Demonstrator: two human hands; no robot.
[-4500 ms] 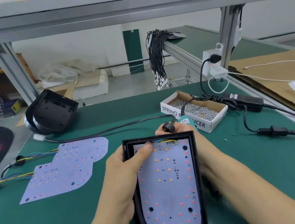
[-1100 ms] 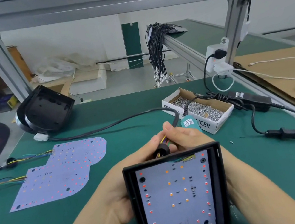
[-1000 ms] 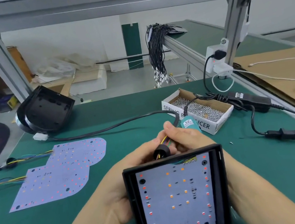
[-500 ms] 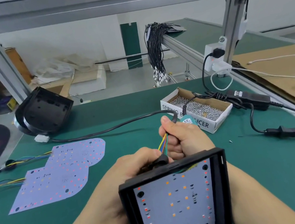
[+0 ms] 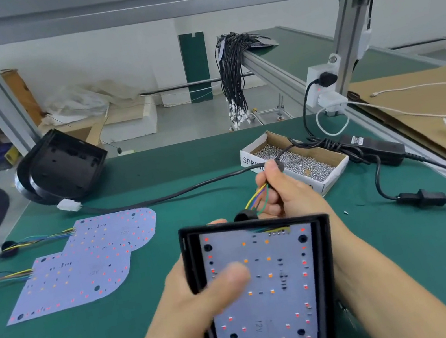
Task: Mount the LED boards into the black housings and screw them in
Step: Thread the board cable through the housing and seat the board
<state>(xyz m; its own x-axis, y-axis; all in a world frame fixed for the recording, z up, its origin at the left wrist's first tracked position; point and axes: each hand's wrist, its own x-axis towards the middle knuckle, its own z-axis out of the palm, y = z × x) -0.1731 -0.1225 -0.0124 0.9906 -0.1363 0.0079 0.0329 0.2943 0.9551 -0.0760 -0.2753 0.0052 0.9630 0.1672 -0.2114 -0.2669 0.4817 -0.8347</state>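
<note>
Left hand (image 5: 205,297) grips the black housing (image 5: 323,243) by its left wall, thumb pressed flat on the LED board (image 5: 268,295) to keep it seated in the shell while the wiring gets sorted, thumb is blurred. Right hand (image 5: 283,197) sits behind the housing's top edge, fingers pinching the coloured wires (image 5: 257,200) and drawing them up, probably so the black grommet (image 5: 243,215) on them settles at the housing wall and slack clears the board. Housing is tipped up toward the person, likely to see the board holes. No screws in the four dark holes as far as I can tell, so screwing not yet started. Two spare boards (image 5: 83,265) with their wires lie flat on the bench (image 5: 410,255) to the left, empty housings (image 5: 62,167) stacked at the far left edge, box of screws (image 5: 294,159) just beyond the right hand, within easy reach
</note>
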